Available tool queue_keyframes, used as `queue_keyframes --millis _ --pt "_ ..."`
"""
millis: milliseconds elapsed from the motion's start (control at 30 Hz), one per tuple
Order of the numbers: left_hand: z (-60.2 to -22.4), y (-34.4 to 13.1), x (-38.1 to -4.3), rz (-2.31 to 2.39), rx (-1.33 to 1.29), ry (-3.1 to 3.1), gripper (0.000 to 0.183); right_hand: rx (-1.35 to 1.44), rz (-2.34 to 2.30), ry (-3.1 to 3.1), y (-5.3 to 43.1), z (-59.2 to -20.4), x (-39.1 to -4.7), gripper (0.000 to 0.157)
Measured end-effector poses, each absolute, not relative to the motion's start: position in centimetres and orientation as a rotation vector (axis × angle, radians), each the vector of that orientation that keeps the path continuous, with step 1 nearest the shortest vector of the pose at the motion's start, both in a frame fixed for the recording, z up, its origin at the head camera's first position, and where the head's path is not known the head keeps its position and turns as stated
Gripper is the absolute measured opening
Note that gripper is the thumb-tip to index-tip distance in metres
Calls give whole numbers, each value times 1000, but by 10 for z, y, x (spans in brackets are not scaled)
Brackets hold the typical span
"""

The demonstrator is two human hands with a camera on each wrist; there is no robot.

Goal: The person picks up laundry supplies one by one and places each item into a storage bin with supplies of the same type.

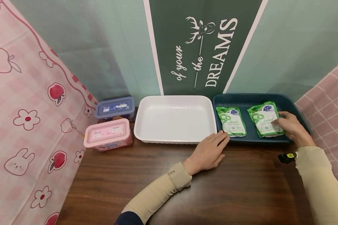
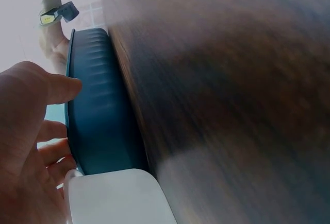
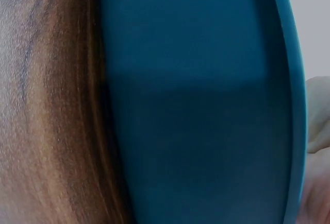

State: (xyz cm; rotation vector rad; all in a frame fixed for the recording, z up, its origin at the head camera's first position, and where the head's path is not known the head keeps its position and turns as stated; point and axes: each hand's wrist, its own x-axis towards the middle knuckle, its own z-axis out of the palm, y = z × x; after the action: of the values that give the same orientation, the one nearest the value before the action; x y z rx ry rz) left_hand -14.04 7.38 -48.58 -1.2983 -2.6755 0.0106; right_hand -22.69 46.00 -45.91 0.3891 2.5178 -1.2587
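A blue tray (image 1: 250, 117) holds two green-and-white pouches side by side. My right hand (image 1: 293, 126) pinches the right pouch (image 1: 266, 120) at its right edge, with the thumb over its front. The left pouch (image 1: 231, 122) lies flat near the tray's left wall. My left hand (image 1: 207, 151) rests its extended fingers at the near rims where the blue tray meets the white tray (image 1: 174, 118). In the left wrist view, the thumb of my left hand (image 2: 31, 116) overlaps the blue tray's outer wall. The right wrist view shows mostly that wall, my right hand (image 3: 317, 183) partly hidden behind the rim.
To the left of the white tray stand a blue-lidded box (image 1: 115, 107) and a pink-lidded box (image 1: 108, 134). A brown wooden table (image 1: 228, 193) lies under everything. Patterned cloths (image 1: 33, 125) enclose the left, back and right sides.
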Motion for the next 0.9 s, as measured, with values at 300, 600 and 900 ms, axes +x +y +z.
queue_keyframes --millis 300,600,900 --pt "-488 73 -140 9 -1298 -2672 71 356 -1260 2529 460 -461 -227 79" --pt "-488 73 -138 24 -1299 -2667 70 344 -1235 2554 460 -461 -222 76" --pt "-489 72 -138 26 -1299 -2667 70 353 -1185 2606 462 -466 -219 74"
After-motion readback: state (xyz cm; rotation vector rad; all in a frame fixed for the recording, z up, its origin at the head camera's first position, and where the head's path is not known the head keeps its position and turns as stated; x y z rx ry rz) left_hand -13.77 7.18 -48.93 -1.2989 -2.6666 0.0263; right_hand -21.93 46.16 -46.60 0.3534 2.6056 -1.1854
